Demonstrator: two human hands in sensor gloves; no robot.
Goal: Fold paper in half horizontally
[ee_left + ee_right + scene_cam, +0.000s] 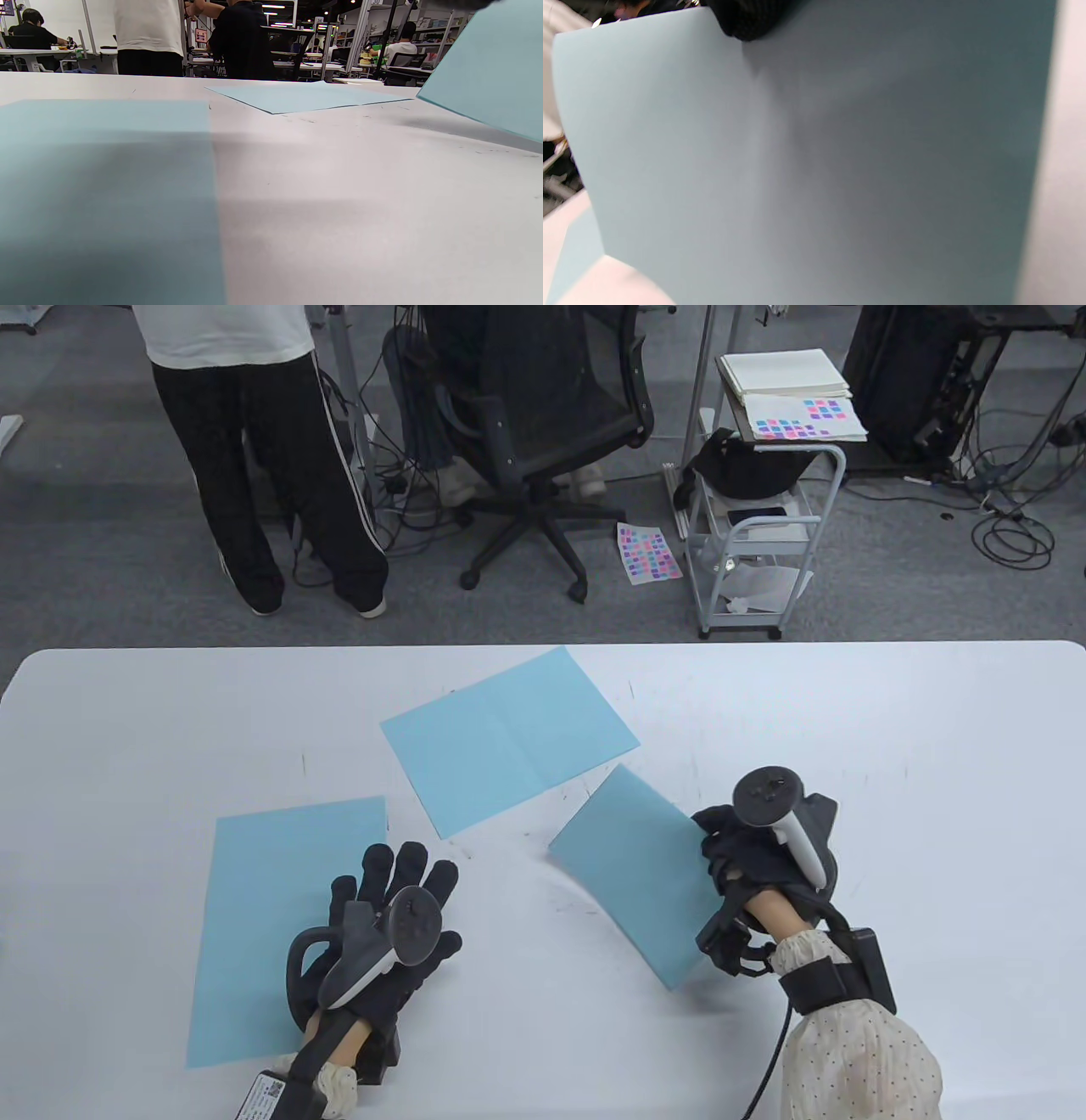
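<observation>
Left to right: your left hand [386,929] lies flat with fingers spread wide, holding nothing, on the right edge of the light-blue paper sheet lying flat at the left [284,929]. Keep that palm down as an anchor if that is the sheet you fold. A second light-blue sheet, already showing a centre crease, [509,738] sits farther back on the white table [891,729]; leave it. Your right hand [751,857] grips the edge of a third light-blue sheet, lifted off the table and bowed [632,869]. Which sheet is the task's, I can't tell. Probably the held one: lay it flat, square it, then bring edge to edge, match corners before pressing, and crease from the middle outward.
</observation>
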